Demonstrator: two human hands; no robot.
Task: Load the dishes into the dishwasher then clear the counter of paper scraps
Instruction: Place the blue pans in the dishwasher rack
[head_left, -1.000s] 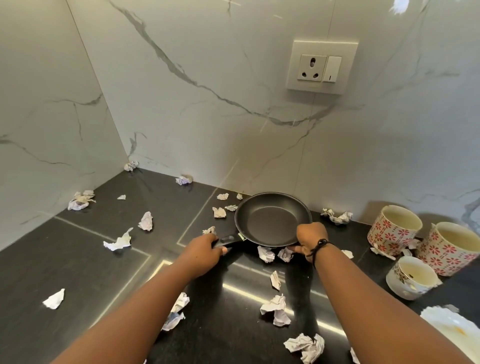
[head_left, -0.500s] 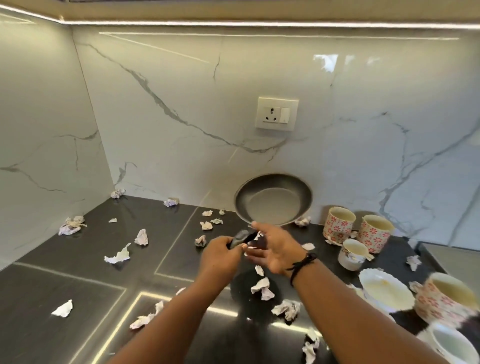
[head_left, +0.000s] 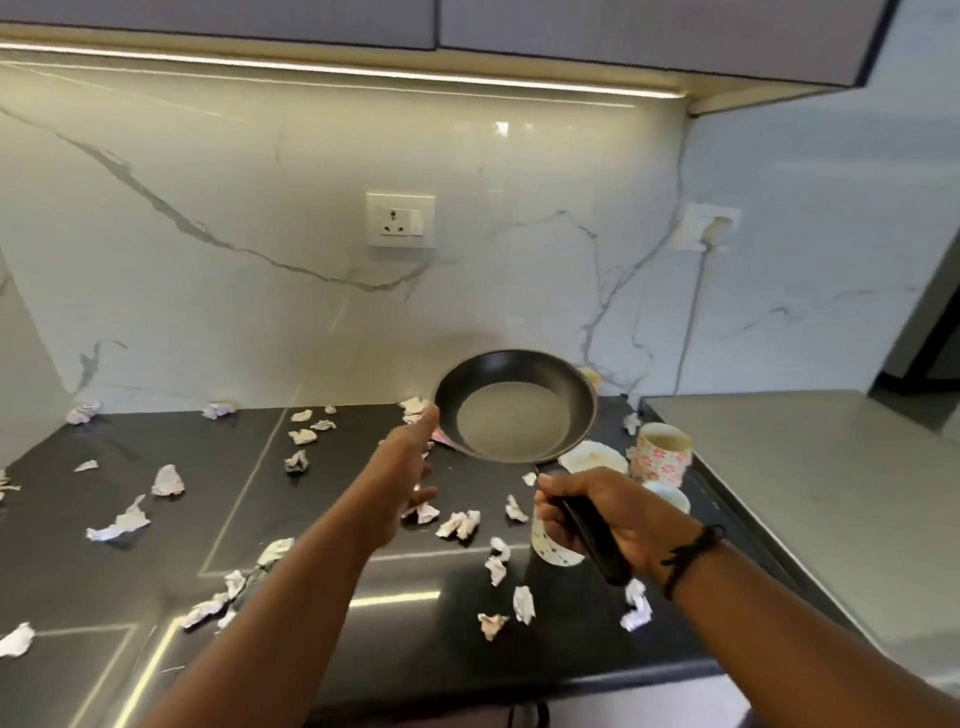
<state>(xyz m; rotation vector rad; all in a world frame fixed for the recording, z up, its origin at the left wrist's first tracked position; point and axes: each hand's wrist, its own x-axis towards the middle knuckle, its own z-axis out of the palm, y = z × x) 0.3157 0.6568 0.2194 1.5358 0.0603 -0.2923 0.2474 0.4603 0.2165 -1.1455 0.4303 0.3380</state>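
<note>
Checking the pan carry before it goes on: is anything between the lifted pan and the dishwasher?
Cannot tell: no dishwasher shows in this view. The right hand grips the pan by its handle, raised above the counter. The open left hand is beside its rim, not blocking it.

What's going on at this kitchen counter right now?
A person holds a black frying pan up off the dark counter, the right hand gripping its handle. The left hand is open beside the pan's rim. Paper scraps litter the counter, and a patterned mug and plate wait behind.
</note>
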